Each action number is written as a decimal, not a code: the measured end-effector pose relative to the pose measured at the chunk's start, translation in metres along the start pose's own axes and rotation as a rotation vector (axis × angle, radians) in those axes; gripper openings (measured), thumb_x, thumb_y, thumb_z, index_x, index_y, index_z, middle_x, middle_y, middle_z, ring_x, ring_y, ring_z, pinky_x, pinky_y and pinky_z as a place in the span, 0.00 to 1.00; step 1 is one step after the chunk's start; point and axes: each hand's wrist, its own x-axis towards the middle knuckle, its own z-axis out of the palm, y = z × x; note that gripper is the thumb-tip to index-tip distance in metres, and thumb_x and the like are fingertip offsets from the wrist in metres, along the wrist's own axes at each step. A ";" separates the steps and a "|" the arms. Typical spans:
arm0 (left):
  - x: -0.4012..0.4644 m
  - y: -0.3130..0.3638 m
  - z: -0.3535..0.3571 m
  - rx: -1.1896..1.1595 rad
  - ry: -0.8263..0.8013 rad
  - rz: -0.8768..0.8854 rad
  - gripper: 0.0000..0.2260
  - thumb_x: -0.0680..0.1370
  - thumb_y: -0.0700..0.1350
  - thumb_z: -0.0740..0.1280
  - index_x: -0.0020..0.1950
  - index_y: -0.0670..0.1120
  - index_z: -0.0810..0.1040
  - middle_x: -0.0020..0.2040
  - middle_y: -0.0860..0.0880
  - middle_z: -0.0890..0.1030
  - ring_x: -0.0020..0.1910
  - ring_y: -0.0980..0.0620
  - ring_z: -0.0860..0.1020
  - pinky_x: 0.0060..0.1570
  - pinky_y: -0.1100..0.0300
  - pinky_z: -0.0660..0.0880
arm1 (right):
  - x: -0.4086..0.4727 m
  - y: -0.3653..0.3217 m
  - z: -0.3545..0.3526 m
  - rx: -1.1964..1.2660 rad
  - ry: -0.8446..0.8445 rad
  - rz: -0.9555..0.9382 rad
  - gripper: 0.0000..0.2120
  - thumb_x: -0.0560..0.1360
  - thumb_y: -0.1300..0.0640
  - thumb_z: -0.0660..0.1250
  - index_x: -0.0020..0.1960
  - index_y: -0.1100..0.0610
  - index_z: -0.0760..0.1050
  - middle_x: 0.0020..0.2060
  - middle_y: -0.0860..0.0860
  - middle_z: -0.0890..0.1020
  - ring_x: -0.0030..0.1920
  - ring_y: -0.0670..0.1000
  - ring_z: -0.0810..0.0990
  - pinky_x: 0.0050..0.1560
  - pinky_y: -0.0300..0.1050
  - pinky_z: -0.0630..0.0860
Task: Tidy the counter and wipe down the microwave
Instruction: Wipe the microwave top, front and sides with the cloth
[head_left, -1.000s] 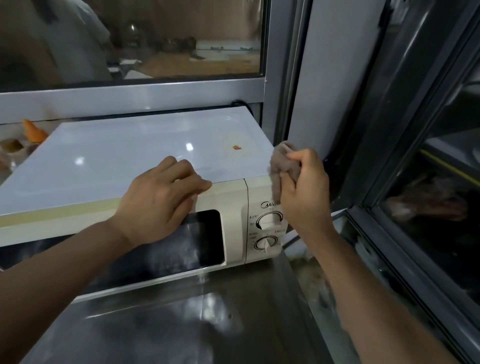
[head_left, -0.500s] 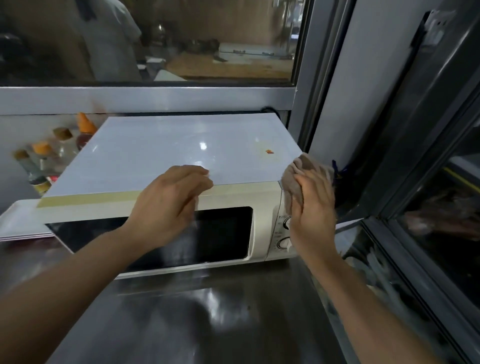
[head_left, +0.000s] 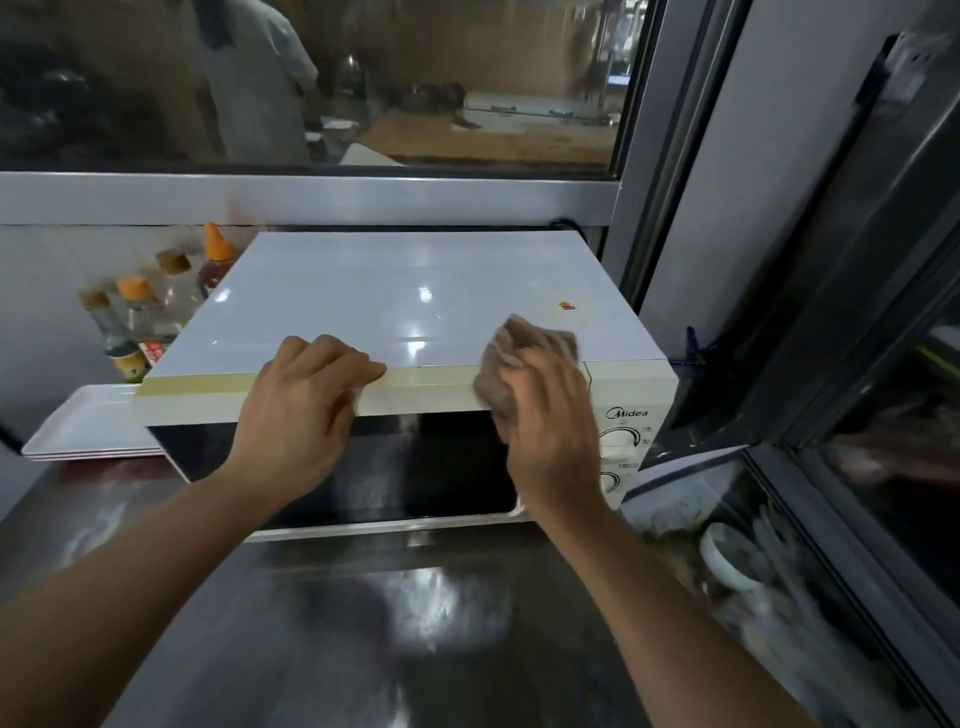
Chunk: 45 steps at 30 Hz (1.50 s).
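A cream-white microwave (head_left: 415, 291) with a dark glass door stands on the steel counter (head_left: 389, 623), its two dials at the right. My left hand (head_left: 306, 410) rests curled over the front top edge, above the door, holding nothing. My right hand (head_left: 550, 421) presses a crumpled brown-grey cloth (head_left: 524, 353) against the front top edge, just left of the control panel. A small red-orange sticker (head_left: 567, 305) sits on the microwave's top near the right side.
Several sauce bottles (head_left: 156, 306) stand behind the microwave at the left, by a white tray (head_left: 88, 426). A window (head_left: 311, 83) above shows a person behind glass. At the right, a glass-fronted cabinet (head_left: 857, 467) and a lower shelf with white dishes (head_left: 727, 561).
My right hand with the cloth has slid left, from the microwave's right front corner onto the top edge above the door. My left hand stays put; the view has pulled back.
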 end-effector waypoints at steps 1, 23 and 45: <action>-0.001 0.000 0.001 0.003 0.007 0.002 0.16 0.72 0.29 0.64 0.56 0.42 0.81 0.51 0.44 0.79 0.45 0.41 0.73 0.41 0.46 0.73 | -0.004 0.008 -0.007 -0.028 0.011 0.055 0.07 0.78 0.67 0.62 0.51 0.68 0.78 0.55 0.61 0.80 0.59 0.60 0.77 0.60 0.56 0.73; 0.013 -0.039 0.014 0.052 0.082 0.358 0.11 0.69 0.37 0.64 0.49 0.41 0.80 0.41 0.44 0.77 0.38 0.42 0.71 0.34 0.52 0.68 | -0.051 -0.028 0.047 -0.162 0.285 0.740 0.18 0.69 0.67 0.67 0.57 0.66 0.68 0.57 0.64 0.69 0.60 0.63 0.69 0.60 0.49 0.67; 0.010 -0.033 0.017 0.151 0.084 0.317 0.11 0.74 0.42 0.60 0.52 0.42 0.78 0.44 0.43 0.76 0.40 0.42 0.68 0.36 0.57 0.58 | -0.052 -0.022 0.060 -0.095 0.319 0.721 0.18 0.69 0.67 0.64 0.57 0.69 0.65 0.58 0.66 0.66 0.62 0.64 0.65 0.62 0.60 0.67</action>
